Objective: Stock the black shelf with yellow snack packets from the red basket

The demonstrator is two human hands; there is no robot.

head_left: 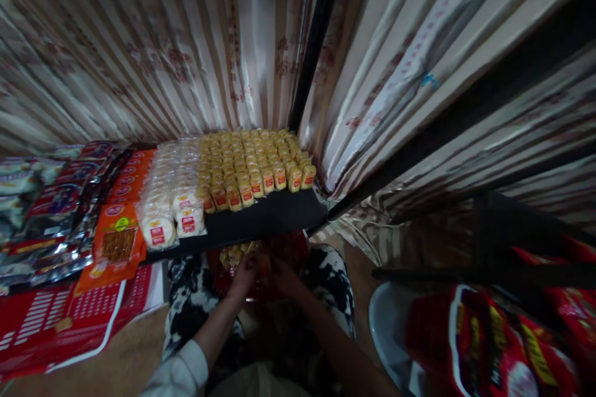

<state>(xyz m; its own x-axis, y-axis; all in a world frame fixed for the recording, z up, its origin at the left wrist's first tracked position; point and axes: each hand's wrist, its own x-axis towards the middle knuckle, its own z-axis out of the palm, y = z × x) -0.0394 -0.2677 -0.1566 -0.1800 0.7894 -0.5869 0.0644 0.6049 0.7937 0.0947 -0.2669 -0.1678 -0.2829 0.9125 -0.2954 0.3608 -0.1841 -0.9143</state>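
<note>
The left hand [248, 270] and the right hand [281, 274] are held close together over a red container [298, 252], which is placed between the two knees, just below the front edge of a black shelf [279, 214]. By poor light the fingers are blurred; whether the grip of either hand is apart, together or clamped on something cannot be told. In the container, some small yellowish packets [230, 257] are seen beside the left hand.

On the shelf, many yellow packets [242, 164] are arranged in tight rows, with red labels turned to the front. To the left of them, round white packets [158, 229] are stacked in two rows, and next to these orange bags [116, 236] are laid. Dark and silver bags [58, 198] are piled at the far left. Under that end, a red basket [84, 313] with a white handle is seen. At the right, a pale basin [382, 316] is placed near red bags [512, 347]. Behind the shelf, a striped curtain [186, 43] is hung.
</note>
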